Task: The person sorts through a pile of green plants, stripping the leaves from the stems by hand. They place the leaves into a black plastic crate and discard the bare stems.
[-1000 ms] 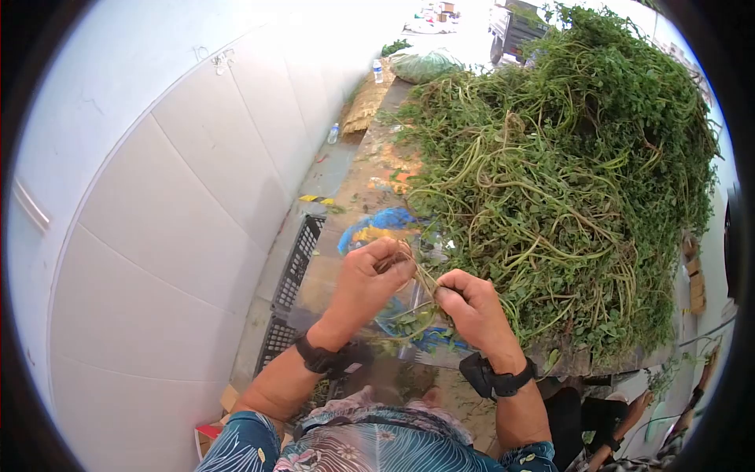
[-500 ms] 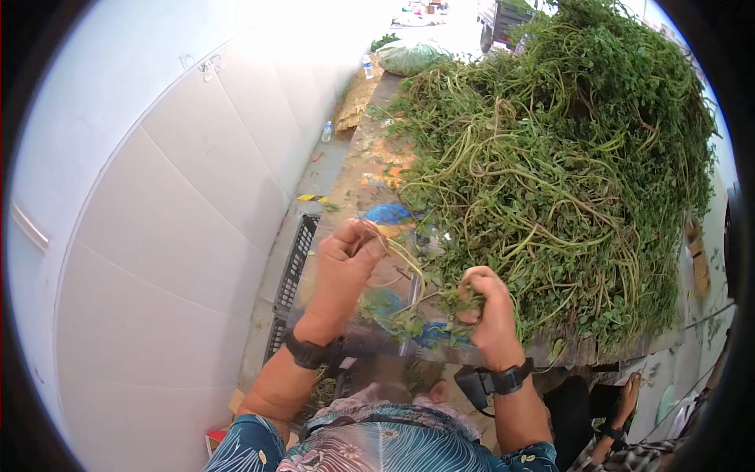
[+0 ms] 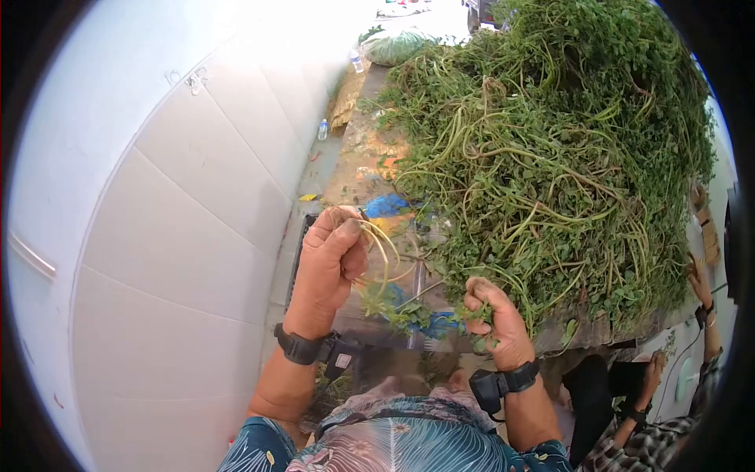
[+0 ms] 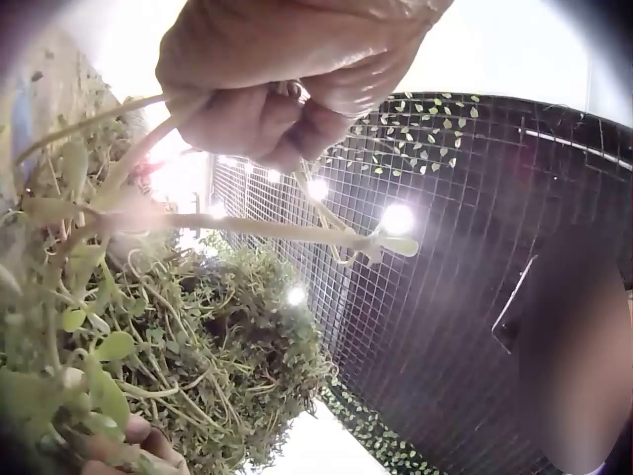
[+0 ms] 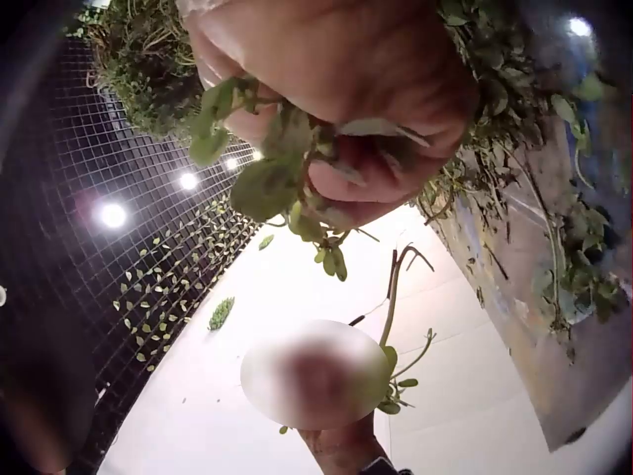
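My left hand (image 3: 330, 256) is raised over the near left of the table, pinching a few pale purslane stems (image 3: 384, 256) between curled fingers and thumb. The stems bend down to the right, with leafy ends low over the table. In the left wrist view, a bare stem (image 4: 247, 228) and round leaves hang below the fingers. My right hand (image 3: 497, 321) is close to the pile's near left edge, its fingers curled around a leafy purslane sprig (image 5: 272, 178). A large tangled heap of purslane (image 3: 543, 181) fills most of the table to the right.
A worn wooden table (image 3: 358, 173) shows along the left, with blue plastic (image 3: 385, 206) on it. Beyond stands a stuffed green bag (image 3: 397, 46). A pale panelled wall (image 3: 197, 212) runs along the left. At right, another person's hand (image 3: 653, 377) is near the table.
My hands have moved apart. The left went left and up with the stems, while the right shifted right and down and now grips a leafy sprig. The head view has tilted slightly.
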A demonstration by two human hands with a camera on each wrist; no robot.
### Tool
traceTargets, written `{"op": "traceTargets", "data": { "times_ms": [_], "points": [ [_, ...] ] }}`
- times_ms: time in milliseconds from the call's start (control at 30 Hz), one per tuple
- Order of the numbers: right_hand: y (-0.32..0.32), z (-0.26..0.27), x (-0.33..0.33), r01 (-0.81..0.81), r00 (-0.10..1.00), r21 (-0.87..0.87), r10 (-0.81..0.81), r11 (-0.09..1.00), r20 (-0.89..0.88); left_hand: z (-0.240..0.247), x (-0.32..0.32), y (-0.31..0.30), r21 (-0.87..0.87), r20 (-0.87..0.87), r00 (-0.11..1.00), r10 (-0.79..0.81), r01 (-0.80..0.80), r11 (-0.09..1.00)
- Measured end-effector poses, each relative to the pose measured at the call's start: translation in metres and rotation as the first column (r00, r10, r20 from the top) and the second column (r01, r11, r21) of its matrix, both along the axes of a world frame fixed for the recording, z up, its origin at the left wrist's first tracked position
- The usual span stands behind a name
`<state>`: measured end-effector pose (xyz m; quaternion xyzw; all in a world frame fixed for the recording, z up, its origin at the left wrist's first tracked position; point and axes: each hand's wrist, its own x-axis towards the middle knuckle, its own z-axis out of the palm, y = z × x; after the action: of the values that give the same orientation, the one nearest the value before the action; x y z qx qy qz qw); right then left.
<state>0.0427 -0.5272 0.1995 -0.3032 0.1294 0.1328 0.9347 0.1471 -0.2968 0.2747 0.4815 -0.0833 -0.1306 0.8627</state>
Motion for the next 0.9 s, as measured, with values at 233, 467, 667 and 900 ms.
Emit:
{"op": "traceTargets", "data": {
  "times_ms": [233, 467, 667, 900],
  "points": [
    [0.007, 0.005, -0.004, -0.034, 0.999, -0.017, 0.034, 0.999, 0.008, 0.006, -0.007, 0.003, -0.002, 0.003, 0.994, -0.107, 0.107, 0.994],
    [0.017, 0.032, 0.002, 0.003, 0.986, -0.500, 0.082, 0.866, 0.148, -0.002, -0.012, 0.011, 0.006, 0.044, 0.957, -0.287, 0.287, 0.958],
    [0.038, 0.071, 0.024, 0.232, 0.885, -0.822, 0.237, 0.520, 0.400, 0.004, -0.022, -0.003, 0.152, 0.060, 0.902, -0.427, 0.414, 0.897],
    [0.037, 0.060, 0.032, 0.182, 0.874, -0.775, 0.261, 0.605, 0.409, 0.009, -0.028, -0.006, 0.229, 0.011, 0.928, -0.371, 0.359, 0.905]
  ]
}}
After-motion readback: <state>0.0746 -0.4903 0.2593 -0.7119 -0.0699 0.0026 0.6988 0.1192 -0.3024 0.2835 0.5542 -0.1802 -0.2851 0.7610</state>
